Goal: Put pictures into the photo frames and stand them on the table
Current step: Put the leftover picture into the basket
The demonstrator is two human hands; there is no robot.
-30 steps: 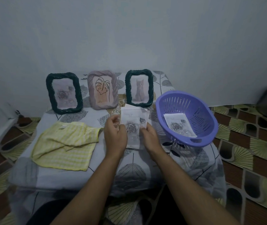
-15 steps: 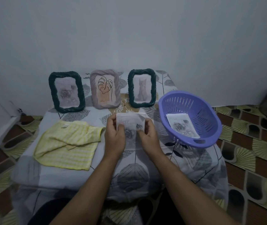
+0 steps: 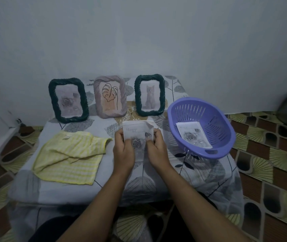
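Note:
Three photo frames stand upright at the back of the table: a dark green frame with a rose picture, a mauve frame with a leaf drawing, and a dark green frame with a cat picture. In front of them I hold a rose picture together with a clear sheet just above the table. My left hand grips its left edge and my right hand pinches its right edge. The sheet's top right corner is bent. My hands hide the lower part.
A purple slotted basket sits tilted at the right with another rose picture inside. A yellow striped cloth lies crumpled at the left. The leaf-print tablecloth covers the low table; the wall is close behind.
The picture came down and nearer to me, and my fingers shifted along its edges; its top right corner now curls. Frames, basket and cloth stayed put.

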